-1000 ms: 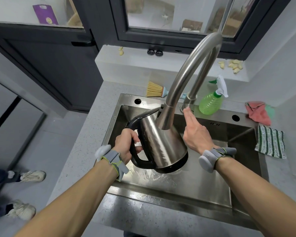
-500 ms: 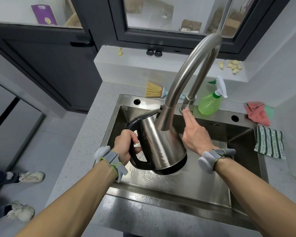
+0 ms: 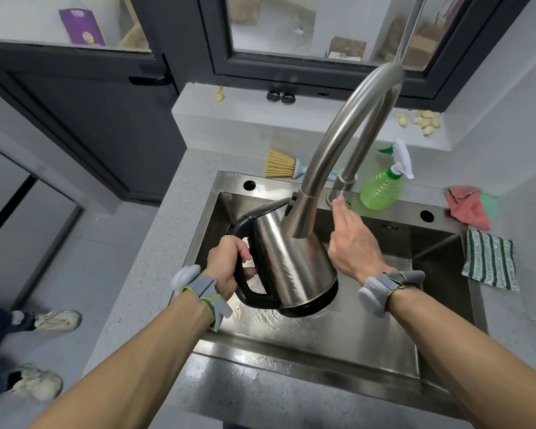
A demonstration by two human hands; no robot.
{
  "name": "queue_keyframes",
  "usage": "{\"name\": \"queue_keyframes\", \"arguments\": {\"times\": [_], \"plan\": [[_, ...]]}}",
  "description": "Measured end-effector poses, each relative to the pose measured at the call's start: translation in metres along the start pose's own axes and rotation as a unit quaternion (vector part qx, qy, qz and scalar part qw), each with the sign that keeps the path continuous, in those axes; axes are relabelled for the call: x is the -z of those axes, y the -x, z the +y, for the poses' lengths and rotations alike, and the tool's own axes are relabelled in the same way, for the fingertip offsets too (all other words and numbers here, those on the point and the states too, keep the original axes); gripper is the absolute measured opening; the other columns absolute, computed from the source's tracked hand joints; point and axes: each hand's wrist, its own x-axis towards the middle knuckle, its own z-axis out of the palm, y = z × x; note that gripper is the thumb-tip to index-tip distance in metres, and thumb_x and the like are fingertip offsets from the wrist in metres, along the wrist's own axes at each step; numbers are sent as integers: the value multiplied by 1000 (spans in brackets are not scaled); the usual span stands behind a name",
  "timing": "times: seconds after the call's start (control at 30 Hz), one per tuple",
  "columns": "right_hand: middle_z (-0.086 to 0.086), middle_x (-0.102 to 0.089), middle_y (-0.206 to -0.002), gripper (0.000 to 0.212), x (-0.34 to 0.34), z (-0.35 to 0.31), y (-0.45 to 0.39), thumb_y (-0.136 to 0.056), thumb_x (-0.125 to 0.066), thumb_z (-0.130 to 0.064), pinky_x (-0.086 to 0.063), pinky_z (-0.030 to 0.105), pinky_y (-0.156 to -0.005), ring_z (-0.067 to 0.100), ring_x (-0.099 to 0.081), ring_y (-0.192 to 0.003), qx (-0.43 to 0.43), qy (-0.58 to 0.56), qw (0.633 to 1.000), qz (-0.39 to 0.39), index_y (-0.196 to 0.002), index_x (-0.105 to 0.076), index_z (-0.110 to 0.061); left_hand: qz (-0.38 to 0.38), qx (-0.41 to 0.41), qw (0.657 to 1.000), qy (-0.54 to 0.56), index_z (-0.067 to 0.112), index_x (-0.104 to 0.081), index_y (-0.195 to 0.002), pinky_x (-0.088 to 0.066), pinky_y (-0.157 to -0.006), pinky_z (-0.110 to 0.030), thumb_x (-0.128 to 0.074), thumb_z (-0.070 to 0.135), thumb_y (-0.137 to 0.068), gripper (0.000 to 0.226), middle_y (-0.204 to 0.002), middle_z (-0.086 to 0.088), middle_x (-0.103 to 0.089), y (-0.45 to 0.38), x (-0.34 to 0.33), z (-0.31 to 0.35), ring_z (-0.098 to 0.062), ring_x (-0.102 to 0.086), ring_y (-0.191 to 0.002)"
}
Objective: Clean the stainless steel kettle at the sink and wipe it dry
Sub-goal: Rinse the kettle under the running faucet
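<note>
The kettle (image 3: 294, 261) hangs tilted over the wet sink (image 3: 338, 342), its top under the faucet (image 3: 331, 156) spout. The left hand (image 3: 226, 267) grips its black handle, fingers curled round it. The right hand (image 3: 353, 239) reaches with straight fingers to the faucet base, holding nothing. Further right on the table (image 3: 155, 274) are a green spray bottle (image 3: 381, 187), a pink cloth (image 3: 468, 205) and a striped cloth (image 3: 489, 258).

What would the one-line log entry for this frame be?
left hand: grips kettle handle over sink | right hand: fingers at faucet base | wiping: not begun
</note>
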Motion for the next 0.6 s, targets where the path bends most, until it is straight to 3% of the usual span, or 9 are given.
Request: {"name": "queue_keyframes", "arguments": {"times": [0.1,0.37,0.5,0.6], "plan": [[23,-12,-166,70,2,-2,-1,-96,-43,-6,-13,35,-125,29,-15,-155,5,10,1000,-7,-157,-10,6,0,0,1000,5,3,-57,-77,-45,-70,-41,-50,7,-38,40,-95,-13,-54,-2,1,1,-45,-63,-61],[28,-24,-161,69,0,-7,1,-104,-41,-36,-18,44,-125,38,-17,-153,8,54,998,23,-153,-24,10,-5,6,1000,3,6,-57,-78,-47,-68,-38,-50,9,-33,45,-91,-11,-52,-9,4,4,-41,-62,-56],[31,-16,-162,82,0,-4,0,-101,-14,-52,-12,44,-127,39,-10,-154,20,72,997,5,-153,-19,12,-13,9,1000,2,9,-51,-62,-46,-62,-34,-51,10,-34,28,-68,-5,-41,-12,5,7,-36,-59,-44],[29,-7,-164,90,-1,0,-2,-96,-1,-57,-6,42,-127,37,-1,-155,30,87,996,-2,-155,-11,11,-17,9,1000,4,8,-54,-66,-46,-62,-34,-50,8,-38,29,-75,-8,-45,-11,4,9,-36,-60,-44]]}}
